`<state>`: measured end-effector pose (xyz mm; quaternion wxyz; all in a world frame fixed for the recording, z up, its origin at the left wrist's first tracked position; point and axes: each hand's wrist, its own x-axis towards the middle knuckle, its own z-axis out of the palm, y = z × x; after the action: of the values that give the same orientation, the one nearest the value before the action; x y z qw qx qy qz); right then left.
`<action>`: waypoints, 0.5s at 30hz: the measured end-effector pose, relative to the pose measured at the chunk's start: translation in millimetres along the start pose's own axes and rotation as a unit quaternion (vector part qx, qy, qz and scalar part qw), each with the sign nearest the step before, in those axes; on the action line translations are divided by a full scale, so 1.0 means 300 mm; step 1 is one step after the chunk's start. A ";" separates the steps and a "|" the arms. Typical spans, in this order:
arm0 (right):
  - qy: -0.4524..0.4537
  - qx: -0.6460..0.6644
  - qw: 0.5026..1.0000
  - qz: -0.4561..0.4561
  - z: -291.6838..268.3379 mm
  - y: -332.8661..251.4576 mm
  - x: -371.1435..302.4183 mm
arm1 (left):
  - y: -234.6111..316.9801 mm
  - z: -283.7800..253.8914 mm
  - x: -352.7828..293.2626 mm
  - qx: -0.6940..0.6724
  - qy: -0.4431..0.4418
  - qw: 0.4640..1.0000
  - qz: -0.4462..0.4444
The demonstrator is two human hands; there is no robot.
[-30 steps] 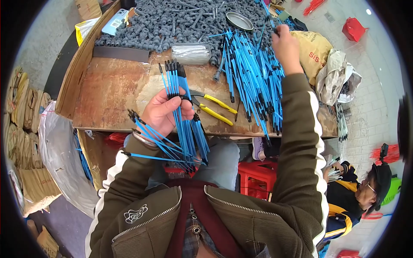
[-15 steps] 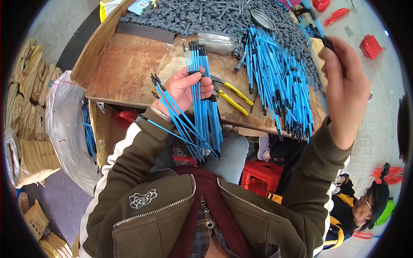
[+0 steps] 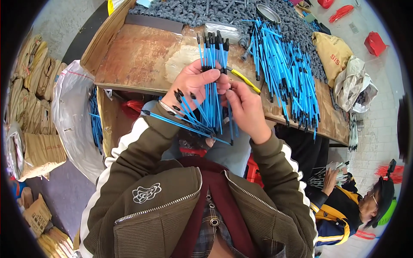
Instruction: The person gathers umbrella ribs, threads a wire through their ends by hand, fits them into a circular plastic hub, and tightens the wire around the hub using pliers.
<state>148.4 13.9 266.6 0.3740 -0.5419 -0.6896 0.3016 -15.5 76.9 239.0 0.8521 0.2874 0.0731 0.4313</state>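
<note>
Thin blue rods with black ends make up a bundle (image 3: 211,101), gripped by my left hand (image 3: 191,84) over the table's near edge. Its thumb presses across the rods, whose black tips stick up above the fingers. Several looser rods (image 3: 189,122) fan out below, across my left wrist and lap. My right hand (image 3: 247,109) is closed in a pinch against the right side of the bundle, on a blue rod partly hidden by the fingers. Yellow-handled pliers (image 3: 246,81) lie just beyond it, partly covered by the hands.
A large pile of blue rods (image 3: 286,81) lies on the table's right side. Grey plastic fittings (image 3: 185,16) heap along the back, with a round metal lid (image 3: 268,13) on them. Sacks (image 3: 332,53) stand at the right. Another person (image 3: 344,206) sits lower right, holding pale rods.
My right hand has come from the upper right, with blue rod in it, down to the bundle. The left hand still grips the bundle. The view has shifted slightly.
</note>
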 end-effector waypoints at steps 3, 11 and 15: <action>0.018 -0.100 0.989 -0.103 0.027 0.018 -0.061 | -0.015 0.025 -0.063 0.019 0.005 1.000 -0.012; 0.057 -0.114 0.987 -0.098 -0.104 -0.050 -0.036 | -0.027 0.099 -0.099 0.371 0.062 0.916 0.139; 0.195 0.040 0.961 -0.194 -0.114 -0.124 0.062 | -0.061 0.065 -0.102 0.367 0.081 0.918 0.127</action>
<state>155.3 23.7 318.9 0.5739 -0.4303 -0.6826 0.1395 -14.3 36.3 241.1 0.6165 0.5507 0.2574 0.5004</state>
